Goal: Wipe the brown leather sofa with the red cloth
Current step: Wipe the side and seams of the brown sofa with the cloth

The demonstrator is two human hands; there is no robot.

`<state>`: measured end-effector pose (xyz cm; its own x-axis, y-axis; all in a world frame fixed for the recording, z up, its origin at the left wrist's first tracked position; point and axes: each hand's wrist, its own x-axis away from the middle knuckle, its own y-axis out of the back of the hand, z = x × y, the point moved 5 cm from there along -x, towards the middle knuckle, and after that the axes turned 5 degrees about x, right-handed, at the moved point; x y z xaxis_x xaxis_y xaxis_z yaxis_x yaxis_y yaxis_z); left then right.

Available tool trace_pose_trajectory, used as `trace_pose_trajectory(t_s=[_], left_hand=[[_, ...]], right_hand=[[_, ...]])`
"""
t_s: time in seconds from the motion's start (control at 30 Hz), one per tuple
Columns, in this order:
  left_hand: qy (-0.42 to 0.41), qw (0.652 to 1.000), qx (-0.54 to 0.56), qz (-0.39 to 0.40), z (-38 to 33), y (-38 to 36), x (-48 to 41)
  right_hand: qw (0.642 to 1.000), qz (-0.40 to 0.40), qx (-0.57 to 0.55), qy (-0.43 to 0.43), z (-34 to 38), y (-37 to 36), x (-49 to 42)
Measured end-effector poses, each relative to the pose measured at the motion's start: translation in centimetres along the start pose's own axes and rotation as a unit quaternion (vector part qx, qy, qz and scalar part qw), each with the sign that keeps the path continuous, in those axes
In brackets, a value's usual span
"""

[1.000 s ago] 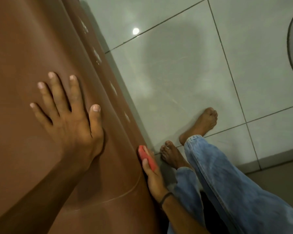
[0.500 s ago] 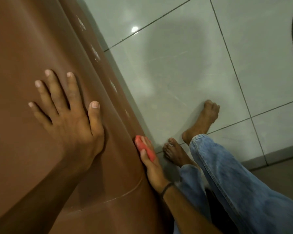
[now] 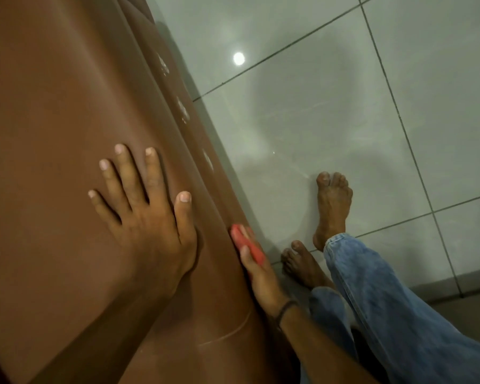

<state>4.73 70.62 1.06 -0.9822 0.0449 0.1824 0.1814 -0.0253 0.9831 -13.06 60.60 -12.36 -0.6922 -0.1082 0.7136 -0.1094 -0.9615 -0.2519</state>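
The brown leather sofa [image 3: 67, 112] fills the left half of the head view, smooth and glossy, with a curved seam low down. My left hand [image 3: 147, 217] lies flat on its top surface, fingers spread, holding nothing. My right hand [image 3: 258, 275] presses the red cloth [image 3: 247, 246] against the sofa's outer side, just below the rounded edge. Only a folded strip of the cloth shows under the fingers. A dark band circles my right wrist.
Pale glossy floor tiles [image 3: 330, 120] with dark grout lines spread to the right of the sofa. My bare feet [image 3: 333, 206] and blue jeans legs [image 3: 394, 314] stand close to the sofa's side. A darker floor strip [image 3: 471, 309] lies at the lower right.
My right hand has slid the red cloth a little further up along the sofa's side. One foot has shifted forward on the tiles. My left hand stays flat in place.
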Motion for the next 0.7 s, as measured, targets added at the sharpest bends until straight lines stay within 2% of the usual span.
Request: trace_pose_trajectory(t_s=[0.07,0.13,0.2,0.3,0.37,0.43,0.5,0.6,0.63,0.7], left_hand=[[0.002,1.000,-0.006,0.008,0.0,0.0,0.0],[0.002,1.000,-0.012,0.006,0.1,-0.1,-0.1],[0.004,1.000,-0.007,0.000,0.2,-0.2,0.0],[-0.003,1.000,-0.006,0.012,0.2,-0.3,-0.2],[0.001,0.999,-0.009,0.030,0.4,-0.2,-0.2],[-0.004,0.999,0.008,0.045,0.6,0.2,-0.1],[-0.014,0.998,0.022,0.062,0.6,0.5,-0.1],[-0.026,0.996,0.037,0.078,0.9,0.9,-1.5],[-0.031,0.996,0.042,0.073,1.0,1.1,-2.7],[-0.042,0.995,0.061,0.061,1.3,1.8,-6.1]], right_hand=[[0.994,-0.031,-0.064,-0.080,-2.2,0.7,0.4],[0.982,-0.045,-0.117,-0.144,-2.0,0.7,-3.6],[0.985,-0.040,-0.106,-0.132,0.6,0.2,-9.6],[0.996,-0.050,-0.050,-0.054,7.0,-1.5,-15.8],[1.000,-0.015,-0.023,0.008,9.1,-2.6,-14.6],[0.998,0.003,0.006,0.055,8.0,-2.3,-10.3],[1.000,-0.020,-0.007,0.021,4.3,-1.0,-6.6],[0.992,-0.017,-0.088,-0.092,3.8,-0.2,-9.4],[0.990,-0.014,-0.095,-0.100,4.8,-0.6,-11.7],[0.994,-0.002,-0.092,-0.056,8.1,-1.6,-16.9]])
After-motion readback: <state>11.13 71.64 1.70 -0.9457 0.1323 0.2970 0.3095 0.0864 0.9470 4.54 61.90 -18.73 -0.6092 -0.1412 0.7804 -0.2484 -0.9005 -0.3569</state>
